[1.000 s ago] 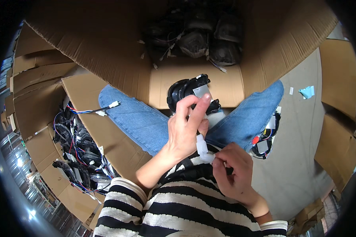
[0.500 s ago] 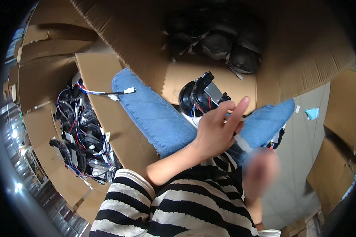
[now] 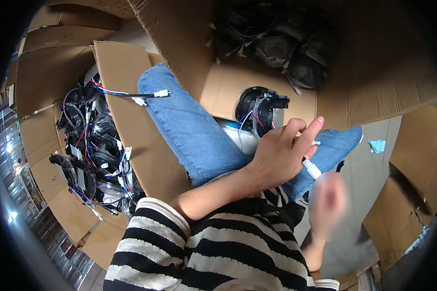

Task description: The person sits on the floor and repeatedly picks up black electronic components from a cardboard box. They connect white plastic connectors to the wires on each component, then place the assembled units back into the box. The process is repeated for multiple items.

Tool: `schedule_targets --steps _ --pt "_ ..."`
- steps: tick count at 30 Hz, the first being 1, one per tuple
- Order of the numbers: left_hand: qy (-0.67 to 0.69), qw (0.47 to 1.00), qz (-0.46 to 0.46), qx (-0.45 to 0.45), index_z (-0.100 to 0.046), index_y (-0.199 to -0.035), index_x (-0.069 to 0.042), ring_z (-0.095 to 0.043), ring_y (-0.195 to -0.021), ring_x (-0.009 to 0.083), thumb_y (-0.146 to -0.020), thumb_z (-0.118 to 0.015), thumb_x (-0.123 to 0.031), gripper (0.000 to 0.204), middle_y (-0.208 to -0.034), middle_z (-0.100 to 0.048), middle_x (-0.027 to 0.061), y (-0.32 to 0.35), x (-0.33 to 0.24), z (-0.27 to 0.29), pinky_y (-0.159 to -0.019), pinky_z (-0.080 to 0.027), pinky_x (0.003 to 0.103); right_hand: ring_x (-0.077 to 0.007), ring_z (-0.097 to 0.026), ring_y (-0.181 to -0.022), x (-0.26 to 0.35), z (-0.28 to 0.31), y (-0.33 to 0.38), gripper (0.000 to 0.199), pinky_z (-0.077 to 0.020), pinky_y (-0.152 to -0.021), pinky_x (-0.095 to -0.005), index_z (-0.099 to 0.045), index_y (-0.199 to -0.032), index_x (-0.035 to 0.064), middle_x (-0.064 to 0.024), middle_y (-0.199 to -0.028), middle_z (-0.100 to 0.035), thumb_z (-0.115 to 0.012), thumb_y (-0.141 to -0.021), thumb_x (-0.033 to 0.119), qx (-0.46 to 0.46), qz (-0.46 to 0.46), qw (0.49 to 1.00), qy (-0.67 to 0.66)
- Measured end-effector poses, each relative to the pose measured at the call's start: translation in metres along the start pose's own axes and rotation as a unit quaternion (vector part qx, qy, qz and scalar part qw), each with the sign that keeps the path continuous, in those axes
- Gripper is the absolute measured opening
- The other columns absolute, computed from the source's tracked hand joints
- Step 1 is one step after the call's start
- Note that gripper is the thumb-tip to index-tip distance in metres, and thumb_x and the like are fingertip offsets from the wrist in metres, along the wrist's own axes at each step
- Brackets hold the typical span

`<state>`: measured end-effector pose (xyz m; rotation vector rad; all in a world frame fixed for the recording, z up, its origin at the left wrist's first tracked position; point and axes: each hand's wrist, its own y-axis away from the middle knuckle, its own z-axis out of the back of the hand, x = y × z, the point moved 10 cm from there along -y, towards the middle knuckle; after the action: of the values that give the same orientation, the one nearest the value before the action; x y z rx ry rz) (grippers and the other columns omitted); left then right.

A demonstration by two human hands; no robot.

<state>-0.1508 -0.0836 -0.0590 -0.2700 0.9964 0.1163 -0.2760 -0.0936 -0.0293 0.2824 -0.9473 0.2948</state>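
I sit with both legs in blue jeans (image 3: 194,131). A round black part with coloured wires (image 3: 262,104) lies between my thighs, against a cardboard flap. My left hand (image 3: 281,157) hovers just below it with fingers spread, not gripping it. A short white strip (image 3: 311,168) clings at the outer edge of that hand. My right hand (image 3: 327,199) is a motion blur just below the strip; its fingers cannot be made out.
A big cardboard box (image 3: 374,87) ahead holds several black parts (image 3: 281,46). At my left another box (image 3: 121,68) is full of black wired parts (image 3: 92,145). A wire with white connectors (image 3: 148,95) lies across my left thigh. A blue scrap (image 3: 376,145) lies on the floor.
My left hand has let go of the black part and spread its fingers. My right hand has pulled away down and to the right, now blurred. The view has swung left.
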Motion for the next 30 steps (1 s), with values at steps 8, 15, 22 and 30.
schedule_targets --steps 8,15,22,30 --pt "0.311 0.937 0.104 0.116 -0.044 -0.115 -0.002 -0.042 -0.066 0.0102 -0.090 -0.036 -0.018 0.031 -0.080 -0.049 0.0037 -0.030 0.010 0.006 -0.061 -0.037 0.022 -0.0168 -0.051 -0.071 -0.026 -0.002 0.004 0.003 -0.0401 -0.063 -0.0248 -0.054 -0.074 -0.0025 -0.0139 -0.092 -0.055 -0.052 -0.072 -0.003 0.087 0.021 0.995 -0.032" --pt "0.483 0.818 -0.031 0.312 -0.048 -0.109 -0.003 -0.047 -0.071 0.0100 -0.088 -0.039 -0.014 0.025 -0.076 -0.050 0.0023 -0.043 -0.065 -0.015 -0.065 -0.039 0.023 -0.0236 -0.052 -0.083 -0.029 -0.054 -0.014 0.021 -0.0410 -0.073 -0.0321 -0.055 -0.088 -0.0010 -0.0146 -0.101 -0.052 -0.054 -0.067 -0.003 0.214 0.053 0.975 0.023" --pt "0.355 0.935 0.007 0.000 -0.051 -0.107 -0.002 -0.053 -0.093 0.0163 -0.085 -0.045 -0.010 0.024 -0.098 -0.057 0.0080 -0.073 -0.013 0.047 -0.082 -0.040 0.027 -0.0123 -0.046 -0.064 -0.013 -0.028 -0.046 0.008 -0.0369 -0.060 -0.0219 -0.055 -0.077 -0.0029 -0.0073 -0.077 -0.051 -0.049 -0.072 -0.006 0.155 0.002 0.963 -0.223" --pt "0.140 0.934 0.227 0.238 -0.050 -0.102 0.001 -0.053 -0.085 0.0129 -0.078 -0.059 -0.020 0.033 -0.091 -0.054 0.0121 0.085 0.105 -0.060 -0.076 -0.042 0.025 -0.0093 -0.040 -0.066 -0.014 0.002 -0.042 0.018 -0.0312 -0.055 -0.0197 -0.052 -0.081 -0.0036 -0.0093 -0.092 -0.046 -0.046 -0.084 0.014 0.074 0.028 0.936 -0.344"
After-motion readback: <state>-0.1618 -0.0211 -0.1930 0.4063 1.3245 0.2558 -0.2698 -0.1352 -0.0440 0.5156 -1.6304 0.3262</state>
